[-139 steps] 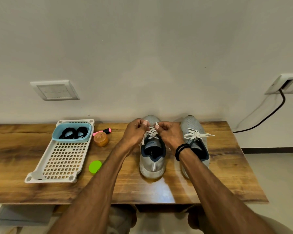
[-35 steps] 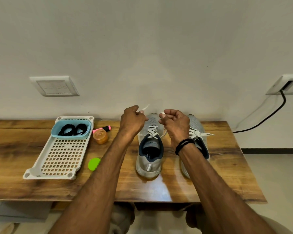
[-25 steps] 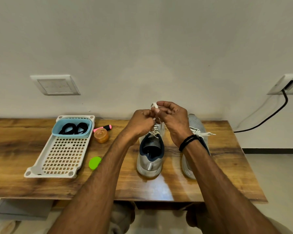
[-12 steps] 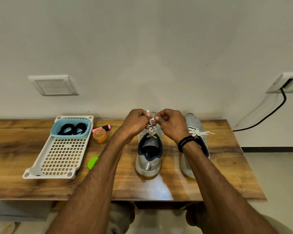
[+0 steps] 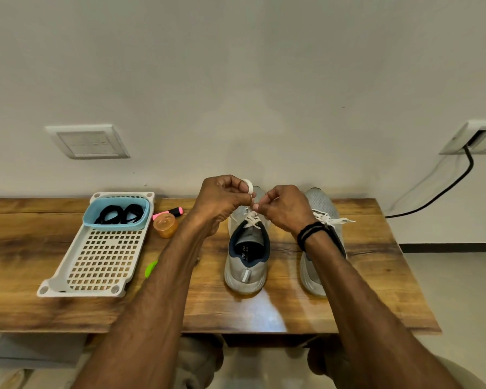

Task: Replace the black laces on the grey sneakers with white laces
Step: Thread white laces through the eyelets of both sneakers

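Currently both hands, left hand (image 5: pixel 222 199) and right hand (image 5: pixel 285 210), pinch the white lace (image 5: pixel 249 217) ends above the left sneaker (image 5: pixel 247 248) at mid-surface, apparently forming a bow. Risk: uneven tension slips the loop, loosening the knot.

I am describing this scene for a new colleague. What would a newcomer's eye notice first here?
The left hand and right hand meet at the centre, pinching a white lace above a grey sneaker on the wooden table. The second sneaker, at its right, has white laces. At the left, black laces lie coiled in a blue tub on a white tray.
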The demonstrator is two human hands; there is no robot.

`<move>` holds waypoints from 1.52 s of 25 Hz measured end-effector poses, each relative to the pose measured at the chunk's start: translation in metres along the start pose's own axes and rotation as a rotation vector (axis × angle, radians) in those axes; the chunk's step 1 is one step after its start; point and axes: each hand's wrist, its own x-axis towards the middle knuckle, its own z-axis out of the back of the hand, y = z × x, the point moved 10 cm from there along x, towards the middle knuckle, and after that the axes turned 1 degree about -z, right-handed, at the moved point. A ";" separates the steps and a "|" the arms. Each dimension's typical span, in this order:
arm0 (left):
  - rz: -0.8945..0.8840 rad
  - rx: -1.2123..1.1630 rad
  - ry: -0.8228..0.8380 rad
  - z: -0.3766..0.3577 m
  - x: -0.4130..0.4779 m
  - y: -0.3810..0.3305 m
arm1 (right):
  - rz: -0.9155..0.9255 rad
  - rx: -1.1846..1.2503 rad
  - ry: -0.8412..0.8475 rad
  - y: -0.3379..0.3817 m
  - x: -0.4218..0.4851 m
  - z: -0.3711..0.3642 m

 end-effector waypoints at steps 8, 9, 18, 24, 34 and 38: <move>-0.052 0.000 0.037 -0.003 0.000 -0.005 | 0.083 0.255 0.184 0.002 0.007 -0.028; -0.040 -0.020 0.034 -0.003 0.000 -0.004 | 0.082 0.279 0.214 0.002 0.005 -0.030; 0.109 -0.186 0.056 -0.014 0.002 0.014 | 0.270 -0.151 -0.162 0.018 0.001 -0.014; 0.103 -0.248 -0.085 0.000 0.005 0.015 | 0.144 0.071 -0.094 0.005 0.010 -0.007; 0.127 1.000 -0.374 0.067 0.004 0.017 | -0.113 -0.713 -0.282 -0.023 -0.006 0.049; 0.053 1.081 0.008 0.020 0.012 0.028 | -0.029 -0.553 -0.003 -0.024 0.006 0.003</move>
